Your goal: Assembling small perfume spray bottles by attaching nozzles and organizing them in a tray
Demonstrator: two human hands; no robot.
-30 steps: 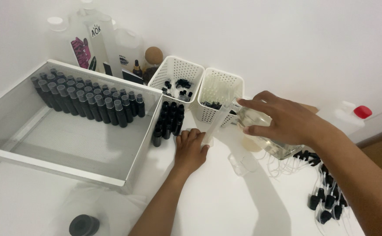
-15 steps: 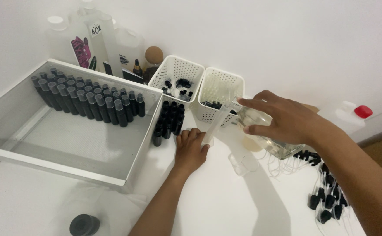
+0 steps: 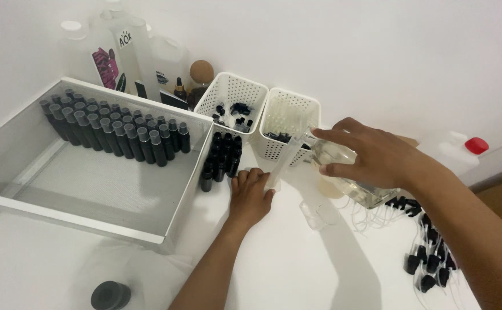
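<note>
My right hand [image 3: 377, 156] grips a clear glass bottle [image 3: 357, 186] holding pale liquid and tilts it to the left. Its long clear spout [image 3: 285, 161] slopes down to my left hand [image 3: 251, 195]. That hand rests on the white table, fingers curled round a small vial that they almost wholly hide. Just left of it stands a cluster of small black bottles [image 3: 221, 158]. A small clear cup [image 3: 318, 213] sits on the table below the tilted bottle.
A white tray [image 3: 73, 221] at the left holds rows of dark capped bottles [image 3: 113, 131]. Two white slotted baskets [image 3: 231, 95] [image 3: 294, 115] stand at the back, large plastic bottles [image 3: 130, 51] behind. Black dropper caps [image 3: 429, 264] lie at the right; a black lid [image 3: 110, 295] lies near the front.
</note>
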